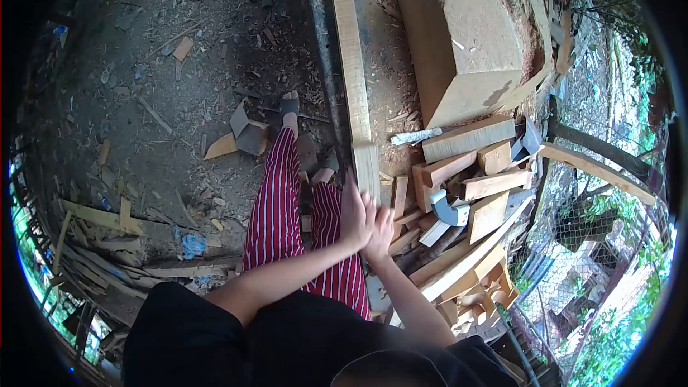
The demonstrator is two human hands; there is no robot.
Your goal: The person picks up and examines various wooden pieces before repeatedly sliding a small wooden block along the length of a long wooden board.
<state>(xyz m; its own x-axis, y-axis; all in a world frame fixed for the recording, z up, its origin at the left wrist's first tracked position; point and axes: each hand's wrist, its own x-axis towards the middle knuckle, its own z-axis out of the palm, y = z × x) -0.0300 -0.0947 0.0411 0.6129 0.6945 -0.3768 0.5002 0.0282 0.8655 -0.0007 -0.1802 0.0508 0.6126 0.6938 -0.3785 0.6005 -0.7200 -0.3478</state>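
My left hand (355,221) is stretched out with its fingers pointing away from me, slightly blurred, beside the near end of a short wooden block (366,170). Against its palm side, my right hand (379,233) lies close, touching or nearly touching it; its fingers show only in part. I see nothing held between the two hands. The block sits in line with a long wooden plank (349,50), which runs away from me along a dark metal edge (320,21).
To the right stand a large squared timber (476,25) and a heap of wood offcuts (487,190), with a grey-and-white curved pipe piece (448,209) on top. Wood shavings and scraps litter the dirt floor (172,100) at left. Wire mesh (573,244) borders the far right.
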